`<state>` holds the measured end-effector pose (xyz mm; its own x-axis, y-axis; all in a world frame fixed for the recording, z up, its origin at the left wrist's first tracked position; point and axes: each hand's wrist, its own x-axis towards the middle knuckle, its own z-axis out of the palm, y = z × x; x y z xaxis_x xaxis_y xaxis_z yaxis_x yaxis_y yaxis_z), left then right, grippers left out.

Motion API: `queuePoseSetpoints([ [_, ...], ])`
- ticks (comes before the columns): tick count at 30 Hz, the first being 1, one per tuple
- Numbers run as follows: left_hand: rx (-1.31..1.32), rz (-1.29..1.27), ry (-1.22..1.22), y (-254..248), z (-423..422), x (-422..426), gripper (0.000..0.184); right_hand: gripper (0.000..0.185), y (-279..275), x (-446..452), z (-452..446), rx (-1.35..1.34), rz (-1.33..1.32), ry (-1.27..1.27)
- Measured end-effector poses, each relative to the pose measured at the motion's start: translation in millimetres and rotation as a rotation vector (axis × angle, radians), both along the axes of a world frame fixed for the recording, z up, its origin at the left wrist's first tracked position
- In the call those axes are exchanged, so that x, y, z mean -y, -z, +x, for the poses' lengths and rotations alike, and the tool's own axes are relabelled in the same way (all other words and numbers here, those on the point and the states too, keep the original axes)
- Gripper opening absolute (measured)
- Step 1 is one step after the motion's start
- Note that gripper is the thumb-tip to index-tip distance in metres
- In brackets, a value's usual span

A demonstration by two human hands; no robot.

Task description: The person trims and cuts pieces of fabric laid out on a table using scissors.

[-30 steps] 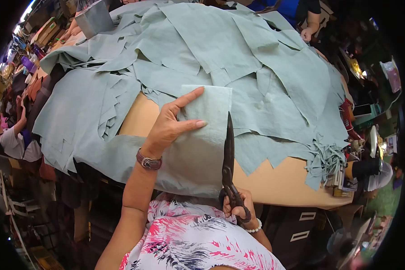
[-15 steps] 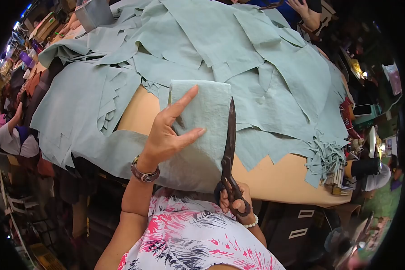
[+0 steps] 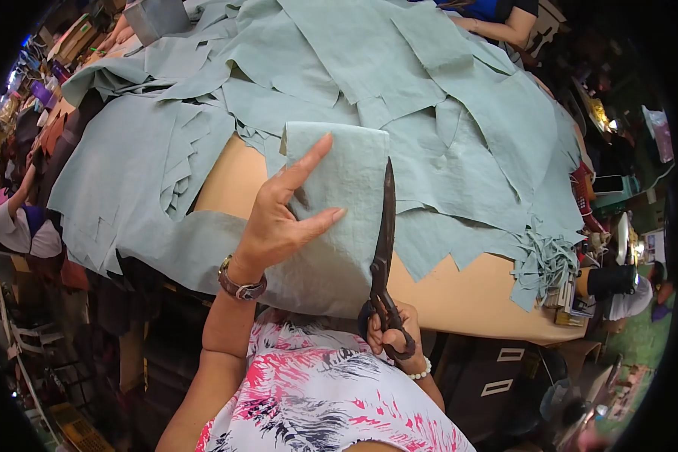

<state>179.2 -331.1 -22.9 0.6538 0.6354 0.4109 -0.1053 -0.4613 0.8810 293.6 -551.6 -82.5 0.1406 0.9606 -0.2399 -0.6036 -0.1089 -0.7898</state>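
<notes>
A folded strip of pale green leather-like sheet (image 3: 343,177) lies in front of me, its fold at the far end. My left hand (image 3: 279,215), with a watch on the wrist, rests at its left side. Thumb and forefinger are spread apart over the strip; the other fingers are mostly hidden. My right hand (image 3: 394,331) grips the handles of large dark scissors (image 3: 384,226) near my body. Their blades look closed and point away from me along the strip's right edge, the tip just below the fold.
Overlapping pale green sheets (image 3: 316,45) cover much of the tan table (image 3: 467,301). Thin offcuts (image 3: 546,260) are heaped at the right edge. A grey metal container (image 3: 157,21) stands far left. Across the table is another person's arm (image 3: 508,29); more people sit at left.
The view has shifted slightly, and the strip's folded end sits a little higher in it. Across the table, the other person's raised hand has come down. My hands keep nearly the same pose.
</notes>
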Motion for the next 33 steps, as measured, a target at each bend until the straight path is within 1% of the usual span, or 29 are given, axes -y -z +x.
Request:
queuePoseSetpoints([
  [8,0.002,-0.017,0.003,2.2,0.4,0.1,0.072,0.03,-3.8,-0.5,-2.9,0.001,-0.022,0.009],
  [11,0.022,0.068,-0.029,4.2,1.4,0.7,0.071,0.029,-9.7,-0.6,-5.6,0.066,-0.066,0.006],
  [17,-0.002,0.063,-0.016,3.9,-3.0,2.3,0.072,0.027,-7.3,-2.7,-8.6,0.056,-0.017,0.002],
  [20,-0.038,0.005,0.017,4.0,-6.4,5.8,0.072,0.027,-5.9,-6.1,-9.5,0.027,0.013,0.032],
  [26,0.003,0.029,-0.043,8.3,-9.3,9.9,0.076,0.029,-5.0,-7.3,-9.0,0.055,0.0,0.024],
  [29,0.012,0.074,-0.053,7.5,-10.0,10.2,0.077,0.029,-6.8,-6.9,-9.3,0.07,-0.04,0.02],
  [33,-0.001,0.072,-0.055,6.9,-10.8,10.6,0.077,0.027,-11.6,-9.0,-10.2,0.093,-0.043,0.019],
])
